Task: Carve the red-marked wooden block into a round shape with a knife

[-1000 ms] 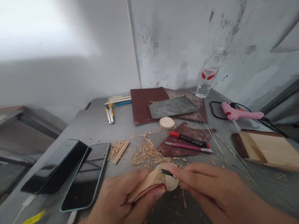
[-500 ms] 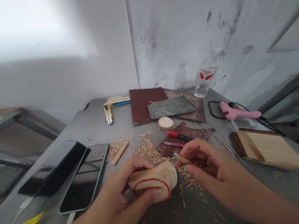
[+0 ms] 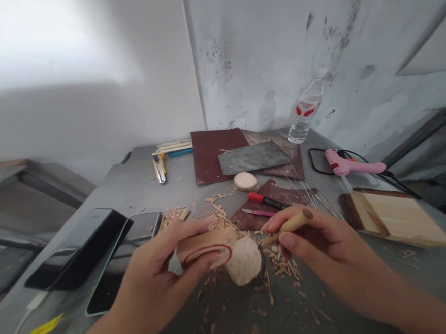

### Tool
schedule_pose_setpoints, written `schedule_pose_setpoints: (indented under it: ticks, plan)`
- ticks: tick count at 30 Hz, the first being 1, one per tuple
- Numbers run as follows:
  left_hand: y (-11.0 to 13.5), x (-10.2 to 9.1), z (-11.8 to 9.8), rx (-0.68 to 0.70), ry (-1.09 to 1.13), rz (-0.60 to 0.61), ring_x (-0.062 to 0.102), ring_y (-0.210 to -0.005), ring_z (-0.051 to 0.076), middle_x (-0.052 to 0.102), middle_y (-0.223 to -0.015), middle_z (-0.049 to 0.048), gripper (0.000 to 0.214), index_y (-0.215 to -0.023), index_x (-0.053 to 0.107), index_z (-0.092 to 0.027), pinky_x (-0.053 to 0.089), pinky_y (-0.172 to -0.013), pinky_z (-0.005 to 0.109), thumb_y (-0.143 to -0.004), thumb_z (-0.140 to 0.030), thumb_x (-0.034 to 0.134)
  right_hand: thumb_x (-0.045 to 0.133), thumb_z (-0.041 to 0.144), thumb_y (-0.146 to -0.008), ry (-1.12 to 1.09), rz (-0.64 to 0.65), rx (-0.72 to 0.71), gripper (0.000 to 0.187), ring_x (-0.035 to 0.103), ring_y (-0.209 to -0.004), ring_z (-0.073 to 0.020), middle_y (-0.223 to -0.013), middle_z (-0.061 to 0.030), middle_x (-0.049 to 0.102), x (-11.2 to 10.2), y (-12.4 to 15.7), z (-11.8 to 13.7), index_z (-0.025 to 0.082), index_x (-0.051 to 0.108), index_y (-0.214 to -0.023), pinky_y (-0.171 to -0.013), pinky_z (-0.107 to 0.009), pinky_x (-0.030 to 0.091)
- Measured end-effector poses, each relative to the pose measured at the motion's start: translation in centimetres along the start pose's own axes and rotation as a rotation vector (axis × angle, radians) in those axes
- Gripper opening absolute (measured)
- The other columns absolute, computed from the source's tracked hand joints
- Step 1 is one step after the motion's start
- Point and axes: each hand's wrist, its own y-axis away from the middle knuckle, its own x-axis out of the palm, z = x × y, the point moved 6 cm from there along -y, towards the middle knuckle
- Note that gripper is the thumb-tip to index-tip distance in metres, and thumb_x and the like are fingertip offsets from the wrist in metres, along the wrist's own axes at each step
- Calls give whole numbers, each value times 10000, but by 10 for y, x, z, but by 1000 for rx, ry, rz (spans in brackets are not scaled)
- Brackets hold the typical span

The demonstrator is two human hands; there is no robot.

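2 phones at left, 1 water bottle, 1 pink glue gun, 1 red marker, 1 wood disc. Left hand fingers closed on 1 wood block w/ red outline, held just above table, thumb under, fingers on top. Right hand pinches 1 wooden-handled carving tool, tip at block's rounded end, chips below.

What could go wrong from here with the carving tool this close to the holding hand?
1. The left hand wraps the wood piece right beside the carving tool in the right hand; a slip could plausibly cut its fingers.
2. The two phones lie next to the left hand; chips could scratch them, or an elbow could push them.
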Motion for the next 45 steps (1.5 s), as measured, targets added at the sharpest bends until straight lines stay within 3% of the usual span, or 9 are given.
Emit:
schedule_pose_setpoints:
  ticks: [3,8,12,17,23,28,32,37,45]
  plan:
    - [1,9,1,-51,156,21,773,-886,134,799,-938,-87,572,-1306,470,-371,610,-846,252,-864,-251,813,591,372,-1063,29,-24,-38,185,645,-775,-138,-884,16,682,-2,2,3,246,679,-960,-738,-247,537]
    - [0,27,8,-196,119,185,730,-825,127,754,-965,-39,195,-1093,565,-281,585,-726,226,-955,-317,698,582,373,-1071,74,9,-29,182,594,-741,-145,-839,19,635,-1,2,-2,231,649,-979,-697,-264,484]
    - [0,21,11,-239,59,180,707,-857,158,723,-997,-9,245,-1207,507,-266,580,-761,269,-1008,-378,594,557,374,-1085,68,48,-16,227,573,-800,-159,-890,6,613,3,1,-6,225,586,-916,-744,-288,469]
    - [1,11,10,-188,-2,166,715,-884,193,732,-1030,23,317,-1251,514,-262,580,-738,278,-990,-410,617,497,387,-1113,-33,55,48,265,512,-781,-160,-858,11,556,4,0,-11,232,543,-903,-714,-294,429]
    - [1,12,9,-95,-33,230,741,-986,162,766,-1146,9,410,-1406,556,-308,595,-861,253,-1004,-369,606,504,350,-1111,-509,89,80,187,508,-729,-163,-832,15,557,10,-5,-6,250,571,-969,-710,-317,432]
    - [-2,12,3,-57,-77,172,774,-940,184,808,-1094,32,489,-1429,612,-245,623,-933,313,-966,-396,655,445,637,-1050,-657,223,7,593,359,-630,-189,-642,10,370,22,-20,33,233,448,-616,-656,-354,363]
    - [-3,11,2,-54,-28,131,776,-845,163,819,-1027,25,458,-1367,663,-228,644,-804,243,-941,-397,683,450,653,-1022,-678,236,21,639,340,-590,-176,-592,19,308,35,-38,50,235,377,-544,-630,-345,337]
    - [-1,10,1,16,-73,171,782,-874,172,820,-1077,22,480,-1412,641,-262,644,-828,256,-954,-403,679,498,405,-986,-799,172,36,510,194,-480,-114,-522,67,217,53,-55,36,229,354,-529,-494,-290,163]
    - [2,12,-16,293,-187,202,741,-699,78,822,-997,-37,542,-1520,509,-317,602,-728,154,-998,-300,654,470,424,-909,-946,18,71,476,158,-416,-90,-455,89,209,61,-63,3,254,321,-490,-418,-264,128]
